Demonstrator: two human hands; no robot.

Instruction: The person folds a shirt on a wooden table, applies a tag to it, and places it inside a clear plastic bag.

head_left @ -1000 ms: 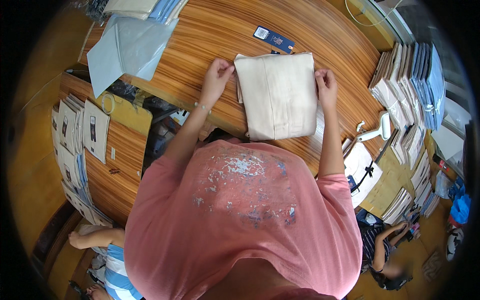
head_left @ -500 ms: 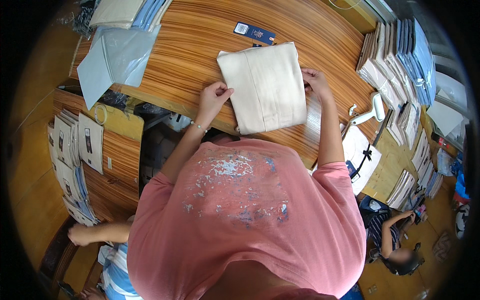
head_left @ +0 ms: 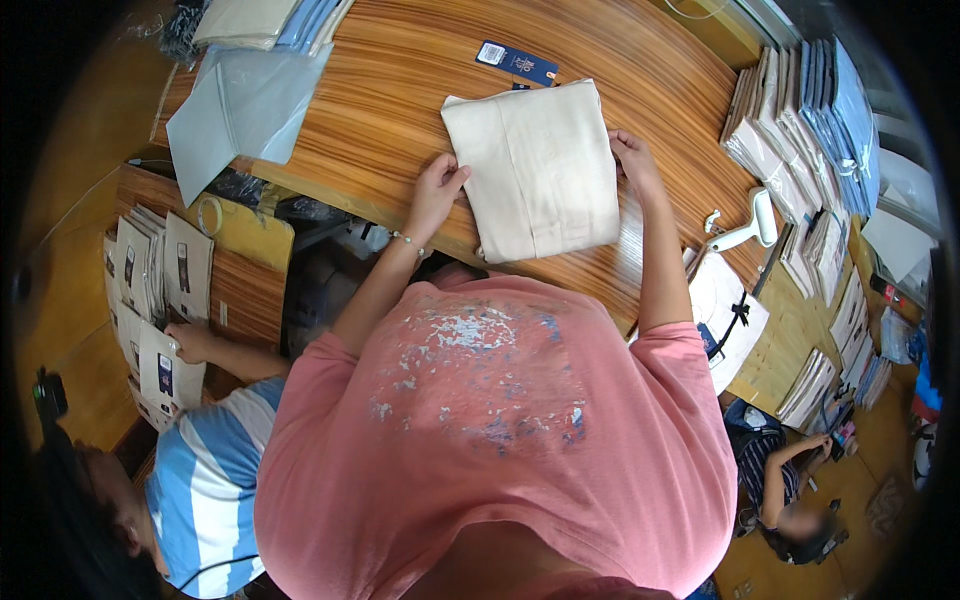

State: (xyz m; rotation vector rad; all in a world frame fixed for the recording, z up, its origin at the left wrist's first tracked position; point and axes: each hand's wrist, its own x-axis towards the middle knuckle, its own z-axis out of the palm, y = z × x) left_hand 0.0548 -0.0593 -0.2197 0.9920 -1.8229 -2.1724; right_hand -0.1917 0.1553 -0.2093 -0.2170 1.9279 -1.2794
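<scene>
A folded beige garment [head_left: 538,170] lies on the wood-grain table [head_left: 390,90], a seam running down its front. At its left edge, my left hand [head_left: 438,190] pinches the cloth between thumb and fingers. My right hand [head_left: 635,160] grips the opposite edge near the upper right, its fingertips partly hidden by the fabric. Just beyond the far edge of the garment lies a navy hang tag [head_left: 517,62] with a white label.
A white-handled lint roller [head_left: 745,222] lies to the right, near a white garment with black ribbon [head_left: 722,310]. Bagged folded clothes [head_left: 780,130] are stacked at far right. Clear plastic bags [head_left: 262,100] overhang the left edge. A co-worker's hand [head_left: 190,342] touches folded garments at left.
The co-worker at left has leaned in, and their hand now reaches a folded garment on the side table. My hands stay at the beige garment's edges; the whole view has shifted slightly.
</scene>
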